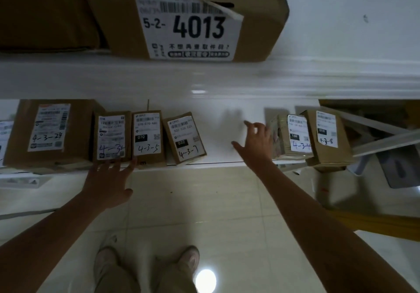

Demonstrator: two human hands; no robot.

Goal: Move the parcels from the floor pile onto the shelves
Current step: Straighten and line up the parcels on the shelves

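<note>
**boxguy:** where are the hands at?

**shelfrat:** Neither is holding anything. The left hand (109, 179) is spread wide, fingertips at the bottom front edge of two small boxes: the box marked 4-3-5 (147, 138) and the small box (111, 135) touching its left side. Can't tell if it's actually pressing on them. The right hand (256, 142) is open too, fingers loose, over a bare stretch of the lower shelf (222, 133).

**boxguy:** what's crowding them?

**shelfrat:** The parcels are lined up along that shelf's front. Further left of the left hand sits a bigger box marked 4-3-24 (50, 131). Up and to its right is a tilted box marked 4-3-7 (184, 138). Just right of the right hand is a taped box (293, 135), and a box marked 4-3-8 (327, 135) overlaps it — that one seems to poke past the shelf's front edge. Above both hands the upper shelf (318, 74) carries a large box marked 4013 (188, 19).

**boxguy:** any room?

**shelfrat:** The gap between the tilted box and the taped box — the right hand is in its right part. Below the hands it's tiled floor (204, 201). Past the 4-3-8 box there are metal rails (386, 140), blurry.
</note>
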